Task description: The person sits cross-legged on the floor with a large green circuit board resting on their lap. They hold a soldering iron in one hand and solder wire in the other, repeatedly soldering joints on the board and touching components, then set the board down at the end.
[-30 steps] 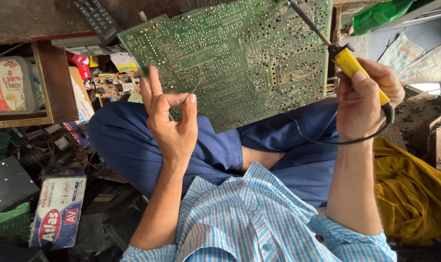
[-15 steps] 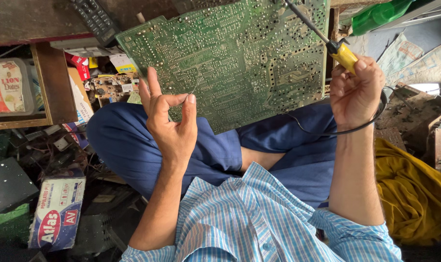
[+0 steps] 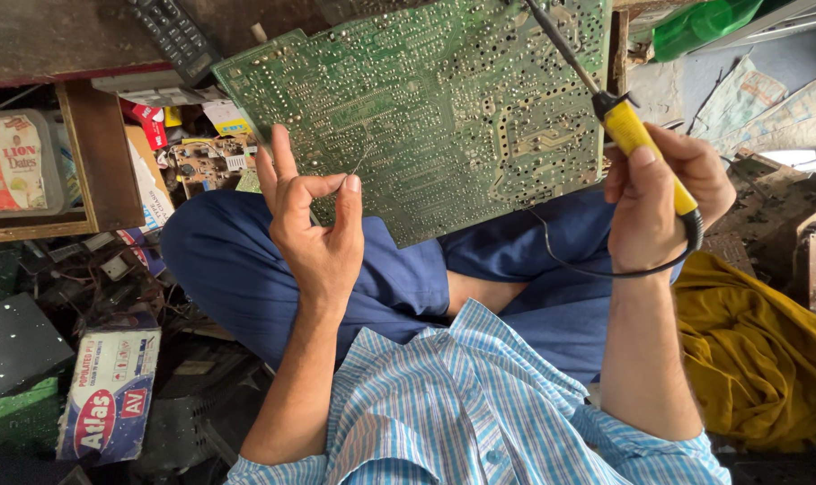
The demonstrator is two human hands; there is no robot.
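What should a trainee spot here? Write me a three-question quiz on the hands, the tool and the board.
1. True or false: the right hand holds the yellow-handled soldering iron.
2. What does the left hand pinch between thumb and forefinger? A) a thin wire B) a screwdriver C) a pair of pliers
3. Which face of the green circuit board is towards the camera: the component side or the solder side?

Key: 1 true; 2 A; 3 the solder side.
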